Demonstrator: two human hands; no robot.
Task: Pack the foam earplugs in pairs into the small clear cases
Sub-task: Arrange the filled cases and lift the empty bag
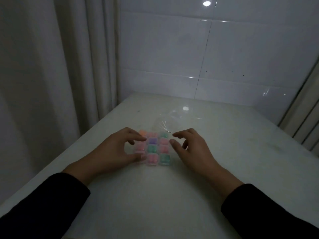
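Though dim and blurred, looks near done: filled clear cases gridded mid-tabletop, between left hand and right hand. Both grips loosely spread, empty. Bag behind.

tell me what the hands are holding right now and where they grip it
Nothing is lifted. The left hand rests fingertips on the left edge of the grid of cases; the right hand hovers open beside it.
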